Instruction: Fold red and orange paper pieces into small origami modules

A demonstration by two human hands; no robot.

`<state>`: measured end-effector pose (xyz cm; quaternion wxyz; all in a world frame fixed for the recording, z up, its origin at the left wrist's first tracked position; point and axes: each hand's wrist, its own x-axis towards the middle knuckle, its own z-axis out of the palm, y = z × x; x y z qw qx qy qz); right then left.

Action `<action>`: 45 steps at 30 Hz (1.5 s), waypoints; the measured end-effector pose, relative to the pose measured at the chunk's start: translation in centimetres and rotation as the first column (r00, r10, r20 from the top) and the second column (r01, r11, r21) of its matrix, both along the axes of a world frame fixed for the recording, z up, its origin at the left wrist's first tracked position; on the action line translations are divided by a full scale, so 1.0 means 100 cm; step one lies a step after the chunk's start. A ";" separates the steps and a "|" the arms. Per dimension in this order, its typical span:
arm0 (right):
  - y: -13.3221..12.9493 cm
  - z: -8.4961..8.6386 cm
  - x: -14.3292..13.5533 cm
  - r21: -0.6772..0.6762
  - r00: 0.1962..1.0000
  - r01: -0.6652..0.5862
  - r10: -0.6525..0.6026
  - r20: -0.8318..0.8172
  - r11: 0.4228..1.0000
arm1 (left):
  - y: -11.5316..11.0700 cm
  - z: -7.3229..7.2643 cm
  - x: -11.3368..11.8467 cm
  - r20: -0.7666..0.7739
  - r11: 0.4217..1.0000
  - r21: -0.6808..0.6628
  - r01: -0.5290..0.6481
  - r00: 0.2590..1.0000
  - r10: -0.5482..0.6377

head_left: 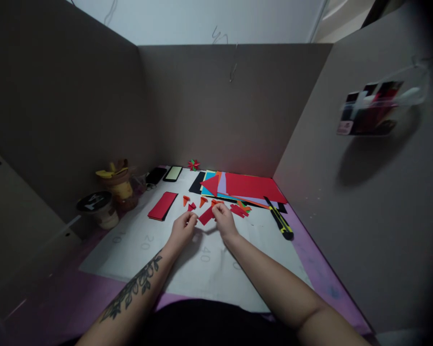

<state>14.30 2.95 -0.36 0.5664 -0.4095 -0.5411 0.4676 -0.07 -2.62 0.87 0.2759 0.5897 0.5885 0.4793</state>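
My right hand (223, 220) is closed on a small red paper piece (206, 216), which slants down to the left between my hands. My left hand (184, 226) sits just left of that piece, thumb and fingers pressed together; whatever they hold is too small to make out. Small folded orange pieces (203, 202) and a folded red piece (191, 207) lie just beyond my hands. Red strips (239, 210) and orange and green strips (244, 206) are to the right of my right hand.
A stack of red rectangles (162, 205) lies left, coloured sheets (250, 187) at the back right. A yellow-black cutter (283, 226) is at the right. Phone (173, 173), paper star (194, 165), lidded tub (100, 209) and tool pot (120, 185) stand around. Grey panels (231, 110) enclose the table.
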 end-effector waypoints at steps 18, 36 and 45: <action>-0.008 -0.001 0.004 0.263 0.966 -0.006 -0.063 0.252 0.965 | 0.005 -0.004 -0.002 0.340 0.967 -0.214 0.138 0.939 -0.059; -0.013 0.002 0.003 0.097 0.937 -0.233 0.197 0.288 0.968 | 0.003 -0.005 -0.004 0.153 0.999 -0.020 0.039 0.988 -0.036; -0.010 0.002 0.003 0.068 0.959 -0.212 0.194 0.208 0.975 | 0.000 -0.002 -0.002 0.059 0.994 -0.027 0.107 0.993 -0.105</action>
